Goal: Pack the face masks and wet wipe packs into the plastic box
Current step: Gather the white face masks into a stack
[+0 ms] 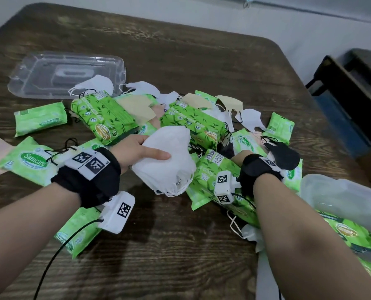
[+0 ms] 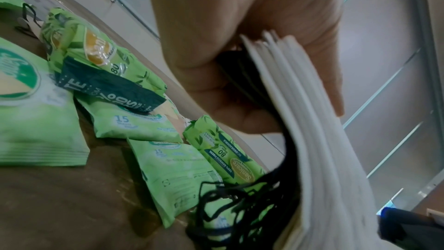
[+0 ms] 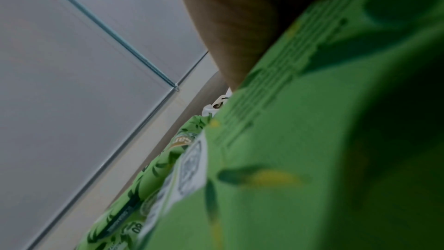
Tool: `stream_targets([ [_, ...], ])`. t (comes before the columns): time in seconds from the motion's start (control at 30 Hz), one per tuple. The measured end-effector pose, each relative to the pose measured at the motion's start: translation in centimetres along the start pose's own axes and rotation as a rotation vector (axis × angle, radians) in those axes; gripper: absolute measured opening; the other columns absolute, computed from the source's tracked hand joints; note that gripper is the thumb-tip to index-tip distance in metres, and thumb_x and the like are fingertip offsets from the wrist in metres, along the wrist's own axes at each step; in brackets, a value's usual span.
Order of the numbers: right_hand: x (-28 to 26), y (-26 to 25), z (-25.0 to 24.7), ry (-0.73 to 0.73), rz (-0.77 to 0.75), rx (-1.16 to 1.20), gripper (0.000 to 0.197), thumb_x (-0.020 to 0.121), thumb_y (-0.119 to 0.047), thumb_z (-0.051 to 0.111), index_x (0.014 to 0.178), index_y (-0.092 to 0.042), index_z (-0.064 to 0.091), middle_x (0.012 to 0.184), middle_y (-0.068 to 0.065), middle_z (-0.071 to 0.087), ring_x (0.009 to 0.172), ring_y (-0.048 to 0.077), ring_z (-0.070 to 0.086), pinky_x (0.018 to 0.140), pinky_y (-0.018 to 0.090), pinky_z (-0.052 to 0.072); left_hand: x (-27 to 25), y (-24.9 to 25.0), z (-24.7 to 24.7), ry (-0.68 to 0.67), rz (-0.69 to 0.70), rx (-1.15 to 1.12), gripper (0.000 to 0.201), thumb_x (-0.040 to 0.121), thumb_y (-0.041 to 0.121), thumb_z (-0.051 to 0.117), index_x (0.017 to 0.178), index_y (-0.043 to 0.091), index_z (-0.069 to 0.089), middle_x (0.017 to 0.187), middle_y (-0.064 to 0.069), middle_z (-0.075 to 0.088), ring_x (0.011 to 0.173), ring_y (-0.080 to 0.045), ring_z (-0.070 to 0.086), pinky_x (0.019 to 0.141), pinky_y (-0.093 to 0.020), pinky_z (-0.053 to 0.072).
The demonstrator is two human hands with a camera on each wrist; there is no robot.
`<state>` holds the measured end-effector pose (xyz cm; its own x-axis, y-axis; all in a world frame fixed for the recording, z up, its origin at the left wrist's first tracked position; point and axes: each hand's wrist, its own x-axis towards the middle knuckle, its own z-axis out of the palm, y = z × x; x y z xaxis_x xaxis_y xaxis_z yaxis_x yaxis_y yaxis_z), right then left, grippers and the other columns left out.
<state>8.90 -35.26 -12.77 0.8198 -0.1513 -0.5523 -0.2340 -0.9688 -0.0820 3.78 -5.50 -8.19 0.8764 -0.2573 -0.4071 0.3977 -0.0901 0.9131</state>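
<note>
A dark wood-grain table [image 1: 180, 61] with rounded corners is filling the head view, a pale wall running behind it. At the centre of the frame the left hand [image 1: 137, 150] is gripping a thick stack of white face masks [image 1: 167, 163], thumb lying across the soft top layer; the left wrist view is showing the fingers [image 2: 216, 90] curling around the stack's layered edges [image 2: 300, 113], with black ear loops [image 2: 230, 214] dangling below. The right hand [image 1: 239, 155], lower right of centre, is sitting mostly hidden behind its black wrist strap, apparently on a glossy green leaf-printed wet wipe pack [image 1: 210, 178]; I cannot tell whether it is gripping. Around them, green wipe packs and white, beige and black masks are lying in a loose heap. A clear plastic lid [image 1: 65, 74] is resting flat at upper left. The translucent plastic box [image 1: 342, 198] is sitting at the right edge.
</note>
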Motion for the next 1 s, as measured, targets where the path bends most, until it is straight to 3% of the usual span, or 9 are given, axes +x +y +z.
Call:
stream_targets([
  [0.1, -0.3, 0.1, 0.3, 0.010, -0.055, 0.017, 0.030, 0.096, -0.026, 0.051, 0.119, -0.010, 0.061, 0.125, 0.015, 0.060, 0.111, 0.029, 0.057, 0.079, 0.024, 0.038, -0.2, 0.0, 0.1, 0.005, 0.006, 0.009, 0.098, 0.008, 0.047, 0.092, 0.095, 0.008, 0.072, 0.093, -0.010, 0.074, 0.080, -0.025, 0.070, 0.072, -0.036, 0.059],
  [0.3, 0.4, -0.8, -0.2, 0.198, 0.041, 0.252, 0.037, 0.091, -0.010, 0.055, 0.126, 0.000, 0.052, 0.127, 0.022, 0.056, 0.116, 0.035, 0.054, 0.098, 0.036, 0.044, -0.4, 0.0, 0.2, -0.022, 0.027, -0.005, 0.088, 0.007, 0.046, 0.092, 0.087, 0.013, 0.073, 0.088, -0.008, 0.074, 0.074, -0.021, 0.071, 0.061, -0.029, 0.058],
  [0.47, 0.8, -1.3, -0.3, 0.088, 0.061, 0.257, 0.042, 0.091, -0.007, 0.056, 0.132, -0.002, 0.050, 0.135, 0.018, 0.052, 0.123, 0.033, 0.049, 0.101, 0.033, 0.041, -0.1, -0.1, 0.1, -0.028, 0.023, -0.006, 0.085, 0.008, 0.046, 0.092, 0.084, 0.014, 0.074, 0.087, -0.008, 0.074, 0.074, -0.022, 0.071, 0.059, -0.029, 0.058],
  [0.7, 0.5, -1.1, -0.3, 0.098, 0.033, 0.244, 0.025, 0.093, -0.016, 0.055, 0.112, -0.002, 0.063, 0.123, 0.019, 0.060, 0.115, 0.034, 0.055, 0.094, 0.032, 0.044, -0.1, -0.6, -0.2, -0.028, 0.022, 0.006, 0.090, 0.007, 0.046, 0.092, 0.088, 0.011, 0.073, 0.088, -0.010, 0.074, 0.075, -0.023, 0.071, 0.061, -0.029, 0.058],
  [0.77, 0.3, -0.9, -0.1, 0.145, 0.020, 0.318, 0.012, 0.091, -0.018, 0.059, 0.084, -0.008, 0.060, 0.101, 0.016, 0.063, 0.100, 0.031, 0.057, 0.082, 0.029, 0.044, -0.2, -0.7, -0.2, -0.036, 0.017, 0.006, 0.086, 0.006, 0.046, 0.092, 0.084, 0.013, 0.074, 0.087, -0.009, 0.074, 0.074, -0.022, 0.071, 0.059, -0.028, 0.057],
  [0.83, 0.1, -0.9, 0.3, 0.208, 0.002, 0.428, 0.029, 0.088, -0.017, 0.061, 0.065, -0.015, 0.044, 0.074, 0.006, 0.053, 0.083, 0.025, 0.050, 0.070, 0.025, 0.037, -0.6, -0.7, -0.1, -0.048, 0.006, 0.008, 0.078, 0.005, 0.046, 0.092, 0.075, 0.017, 0.076, 0.084, -0.007, 0.074, 0.073, -0.021, 0.071, 0.058, -0.026, 0.056],
  [0.9, -0.6, -1.3, 0.3, 0.308, -0.032, 0.522, 0.033, 0.085, -0.011, 0.062, 0.063, -0.017, 0.038, 0.065, 0.002, 0.046, 0.075, 0.023, 0.047, 0.066, 0.024, 0.034, -0.9, -0.6, 0.0, -0.055, 0.009, 0.019, 0.080, 0.005, 0.046, 0.092, 0.078, 0.016, 0.076, 0.086, -0.008, 0.074, 0.075, -0.022, 0.071, 0.061, -0.028, 0.058],
  [1.0, -2.0, -2.7, -0.4, 0.503, -0.104, 0.689, 0.018, 0.082, -0.004, 0.057, 0.075, -0.014, 0.044, 0.077, 0.008, 0.052, 0.073, 0.023, 0.048, 0.065, 0.026, 0.034, -1.8, -0.1, 0.1, -0.056, 0.028, 0.042, 0.087, 0.006, 0.047, 0.092, 0.084, 0.013, 0.074, 0.089, -0.009, 0.074, 0.078, -0.023, 0.071, 0.066, -0.030, 0.059],
])
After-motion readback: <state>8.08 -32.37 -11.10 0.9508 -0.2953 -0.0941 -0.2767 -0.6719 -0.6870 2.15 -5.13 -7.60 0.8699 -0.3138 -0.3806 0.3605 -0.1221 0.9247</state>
